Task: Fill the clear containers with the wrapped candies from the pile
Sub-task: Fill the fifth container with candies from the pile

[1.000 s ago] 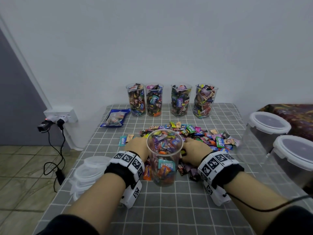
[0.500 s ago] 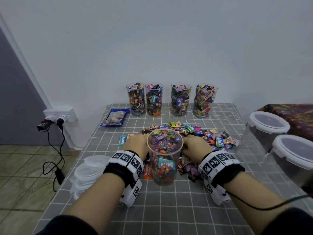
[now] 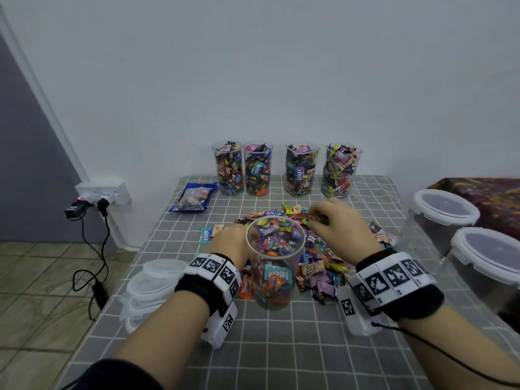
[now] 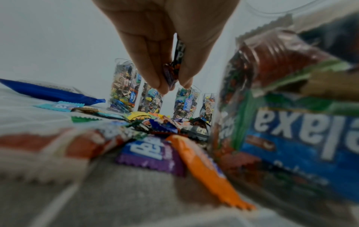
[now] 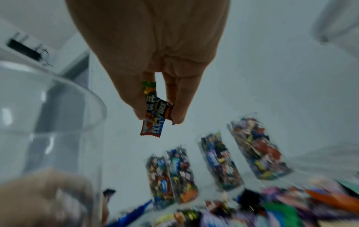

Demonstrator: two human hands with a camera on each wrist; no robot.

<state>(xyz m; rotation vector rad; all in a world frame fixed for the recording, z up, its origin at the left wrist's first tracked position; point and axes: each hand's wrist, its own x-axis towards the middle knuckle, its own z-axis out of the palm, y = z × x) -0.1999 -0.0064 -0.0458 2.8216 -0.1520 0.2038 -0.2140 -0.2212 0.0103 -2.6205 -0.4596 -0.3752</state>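
Your right hand [image 3: 342, 229] has lifted off the pile [image 3: 318, 249], pinching candies [image 5: 153, 113] beside the nearly full cup [image 3: 275, 260], left hand [image 4: 165, 46] pinching another; a hasty drop could spill onto the desk [image 3: 281, 347].

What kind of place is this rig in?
Probably a room in a home, not a lab: a table under a grey checked tablecloth, a tiled floor, and a wall socket with chargers plugged in low on the plain white wall.

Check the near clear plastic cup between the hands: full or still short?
Nearly full. Wrapped candies in the clear plastic cup reach just below its rim; the right hand holds more candies beside it.
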